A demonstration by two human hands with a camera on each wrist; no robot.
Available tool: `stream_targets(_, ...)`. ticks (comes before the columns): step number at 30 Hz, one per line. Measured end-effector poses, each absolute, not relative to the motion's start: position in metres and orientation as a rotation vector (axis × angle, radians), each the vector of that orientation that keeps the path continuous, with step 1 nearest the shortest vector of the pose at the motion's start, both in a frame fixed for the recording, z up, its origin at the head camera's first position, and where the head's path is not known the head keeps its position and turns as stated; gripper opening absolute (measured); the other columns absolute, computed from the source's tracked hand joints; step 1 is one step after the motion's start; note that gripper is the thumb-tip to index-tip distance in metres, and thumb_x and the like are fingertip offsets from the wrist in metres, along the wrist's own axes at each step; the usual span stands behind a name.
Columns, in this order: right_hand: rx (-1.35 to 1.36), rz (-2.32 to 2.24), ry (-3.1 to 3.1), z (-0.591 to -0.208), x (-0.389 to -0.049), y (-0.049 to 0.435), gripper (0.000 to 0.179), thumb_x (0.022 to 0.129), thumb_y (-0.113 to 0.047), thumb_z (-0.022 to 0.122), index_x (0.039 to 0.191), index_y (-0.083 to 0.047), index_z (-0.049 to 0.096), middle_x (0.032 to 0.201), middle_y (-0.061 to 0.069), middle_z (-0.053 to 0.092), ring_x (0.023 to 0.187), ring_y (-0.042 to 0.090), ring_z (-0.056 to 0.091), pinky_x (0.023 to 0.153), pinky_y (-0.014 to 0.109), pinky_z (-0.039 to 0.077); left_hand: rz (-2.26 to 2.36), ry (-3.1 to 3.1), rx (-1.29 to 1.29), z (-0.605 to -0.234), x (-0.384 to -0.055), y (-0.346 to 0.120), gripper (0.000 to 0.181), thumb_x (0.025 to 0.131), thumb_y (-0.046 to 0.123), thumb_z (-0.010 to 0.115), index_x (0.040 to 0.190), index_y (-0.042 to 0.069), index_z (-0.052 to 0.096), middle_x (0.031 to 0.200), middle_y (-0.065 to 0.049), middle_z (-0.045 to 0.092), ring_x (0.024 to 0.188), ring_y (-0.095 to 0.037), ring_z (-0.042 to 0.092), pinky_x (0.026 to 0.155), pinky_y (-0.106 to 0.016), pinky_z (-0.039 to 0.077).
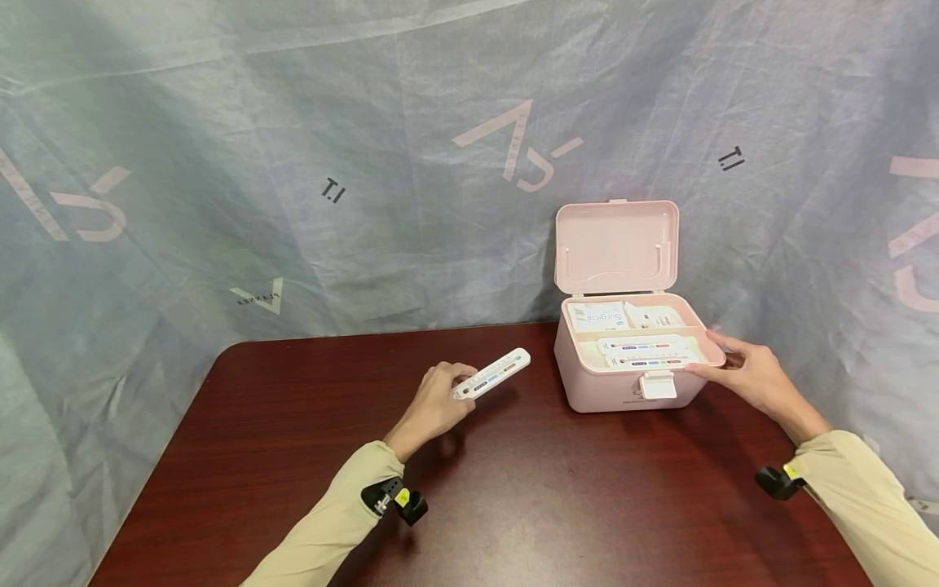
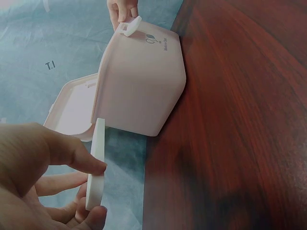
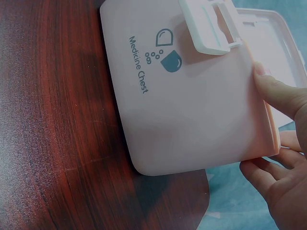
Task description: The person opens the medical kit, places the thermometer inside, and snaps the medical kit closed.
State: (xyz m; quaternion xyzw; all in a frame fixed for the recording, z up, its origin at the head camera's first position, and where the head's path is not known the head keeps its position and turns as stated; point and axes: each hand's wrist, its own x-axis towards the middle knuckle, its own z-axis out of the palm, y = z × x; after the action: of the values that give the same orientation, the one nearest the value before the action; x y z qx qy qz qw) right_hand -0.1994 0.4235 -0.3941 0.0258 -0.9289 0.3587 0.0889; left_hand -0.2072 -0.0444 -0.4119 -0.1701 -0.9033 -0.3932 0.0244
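A flat white thermometer (image 1: 493, 373) with a printed scale and coloured marks is pinched in my left hand (image 1: 434, 404), above the table and left of the medicine chest. In the left wrist view, thumb and fingers hold the thermometer (image 2: 97, 165) edge-on. The pink medicine chest (image 1: 601, 393) stands with its lid (image 1: 618, 244) raised. My right hand (image 1: 756, 377) grips its right front corner; in the right wrist view the thumb (image 3: 278, 91) lies over the rim, fingers against the side. Similar white thermometers (image 1: 641, 350) lie in the chest's front compartment.
Behind the chest's divider sit a white packet marked Surgical (image 1: 597, 315) and another white pack (image 1: 653, 318). A white latch (image 1: 658, 385) hangs at the chest's front. The dark red wooden table (image 1: 293, 424) meets a grey-blue cloth (image 1: 411, 212) at the back.
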Motion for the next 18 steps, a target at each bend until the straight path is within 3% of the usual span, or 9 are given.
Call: stream_targets(18,0.068,1.066,-2.77,-0.395,-0.199,0.423,0.081,0.076,-0.034,0.079,0.138,0.006,0.043,0.139,0.027,0.04,0.09,-0.019,0.047,0.066,0.003,0.038,-1.206,-2.754,-0.619,-0.402,-0.21,-0.03,0.044,0.066,0.001,0.069,0.11,0.005,0.067,0.096,-0.005,0.062,0.094,-0.025,0.052,0.08,-0.035,0.038)
